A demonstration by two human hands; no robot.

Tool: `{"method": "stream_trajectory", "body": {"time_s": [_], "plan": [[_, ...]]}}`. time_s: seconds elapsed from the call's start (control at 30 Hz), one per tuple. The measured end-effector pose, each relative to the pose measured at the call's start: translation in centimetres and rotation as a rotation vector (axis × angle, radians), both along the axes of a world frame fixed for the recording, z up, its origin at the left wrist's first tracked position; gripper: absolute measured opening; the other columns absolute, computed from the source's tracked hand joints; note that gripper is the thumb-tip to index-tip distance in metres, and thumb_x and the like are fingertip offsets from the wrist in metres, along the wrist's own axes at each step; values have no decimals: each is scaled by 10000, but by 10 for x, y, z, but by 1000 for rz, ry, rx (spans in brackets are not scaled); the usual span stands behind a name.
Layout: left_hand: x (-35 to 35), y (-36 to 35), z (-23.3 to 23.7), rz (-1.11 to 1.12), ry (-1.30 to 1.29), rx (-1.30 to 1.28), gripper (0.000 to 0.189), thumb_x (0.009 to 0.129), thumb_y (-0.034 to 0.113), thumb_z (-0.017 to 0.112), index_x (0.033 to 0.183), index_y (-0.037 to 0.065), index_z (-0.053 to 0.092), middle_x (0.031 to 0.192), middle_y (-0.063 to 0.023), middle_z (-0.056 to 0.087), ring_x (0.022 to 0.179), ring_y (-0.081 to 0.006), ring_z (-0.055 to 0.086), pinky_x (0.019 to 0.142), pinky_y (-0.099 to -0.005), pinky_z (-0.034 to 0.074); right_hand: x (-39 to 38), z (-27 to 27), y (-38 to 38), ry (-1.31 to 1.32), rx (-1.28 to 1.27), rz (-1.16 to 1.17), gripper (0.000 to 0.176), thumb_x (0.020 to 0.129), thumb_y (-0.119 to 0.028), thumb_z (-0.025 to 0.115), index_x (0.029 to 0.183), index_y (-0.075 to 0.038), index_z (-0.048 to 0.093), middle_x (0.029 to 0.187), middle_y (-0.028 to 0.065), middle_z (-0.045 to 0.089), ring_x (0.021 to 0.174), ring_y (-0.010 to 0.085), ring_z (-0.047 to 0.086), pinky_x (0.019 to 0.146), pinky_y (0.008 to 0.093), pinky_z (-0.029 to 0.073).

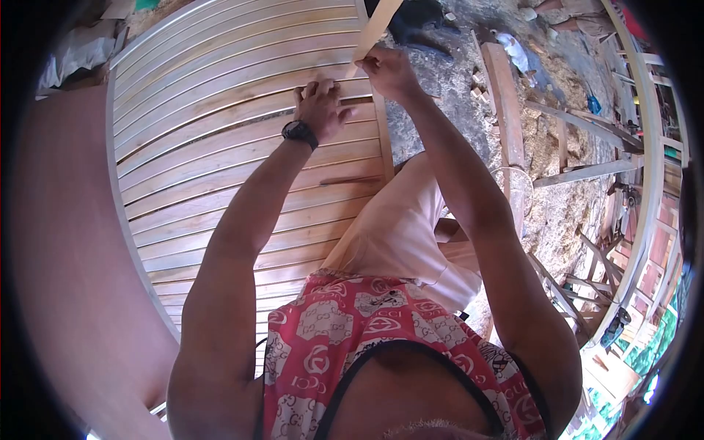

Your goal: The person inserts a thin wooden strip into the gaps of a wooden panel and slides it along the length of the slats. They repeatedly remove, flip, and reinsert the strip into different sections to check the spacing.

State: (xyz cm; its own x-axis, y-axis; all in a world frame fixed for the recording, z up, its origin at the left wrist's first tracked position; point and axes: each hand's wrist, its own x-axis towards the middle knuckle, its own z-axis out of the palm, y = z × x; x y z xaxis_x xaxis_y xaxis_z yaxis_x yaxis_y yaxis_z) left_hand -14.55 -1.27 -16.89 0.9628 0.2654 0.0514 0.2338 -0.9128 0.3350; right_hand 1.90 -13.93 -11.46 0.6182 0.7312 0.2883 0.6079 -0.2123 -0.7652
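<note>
The slatted panel [220, 147] under the fingers of the left hand [323, 106] was seen to be of bare, pale-brown wood, planed smooth and matt, with the grain showing. The thin strip [374, 29] pinched in the fingers of the right hand [389, 70] was of the same unfinished wood. A black watch [299, 132], matt and seemingly plastic, was worn just behind the left fingers. Beyond the right fingers, rough grey ground [440, 95] dusted with sawdust was shown. The printed shirt [345, 330] was of soft cloth.

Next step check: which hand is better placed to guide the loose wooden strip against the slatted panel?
Right, probably. The right hand grips the loose wooden strip by the edge of the slatted panel; the left hand rests on the slats, holding nothing.
</note>
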Motion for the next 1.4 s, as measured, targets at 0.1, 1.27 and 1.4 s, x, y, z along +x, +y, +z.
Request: {"method": "stream_trajectory", "body": {"time_s": [0.1, 1.27, 1.4], "plan": [[-4, 6, 9, -74, 80, 54, 677, 864, 564, 760, 1341, 99, 636, 1430, -61, 505, 1335, -348, 467, 1101, -642, 322, -8, 3, -13, -48, -124, -29, 126, 927, -173, 707, 1029, -144, 775, 865, 159, 746, 796, 365, 738, 703, 468, 587], [-8, -18, -13, 132, -220, -76, 525, 831, 332, 830, 1293, 137, 676, 1320, -58, 631, 1260, -333, 572, 1058, -594, 393, -36, -19, -30, -24, -190, -11, 154, 895, -122, 771, 1041, -79, 748, 934, 159, 770, 881, 341, 765, 758, 416, 612], [-12, -28, -19, 152, -205, -69, 458, 844, 312, 822, 1249, 147, 686, 1306, -69, 659, 1275, -336, 584, 1106, -598, 378, -38, -15, -31, -37, -107, 15, 140, 885, -84, 788, 1013, -45, 748, 916, 153, 780, 878, 314, 779, 748, 388, 615]]}}
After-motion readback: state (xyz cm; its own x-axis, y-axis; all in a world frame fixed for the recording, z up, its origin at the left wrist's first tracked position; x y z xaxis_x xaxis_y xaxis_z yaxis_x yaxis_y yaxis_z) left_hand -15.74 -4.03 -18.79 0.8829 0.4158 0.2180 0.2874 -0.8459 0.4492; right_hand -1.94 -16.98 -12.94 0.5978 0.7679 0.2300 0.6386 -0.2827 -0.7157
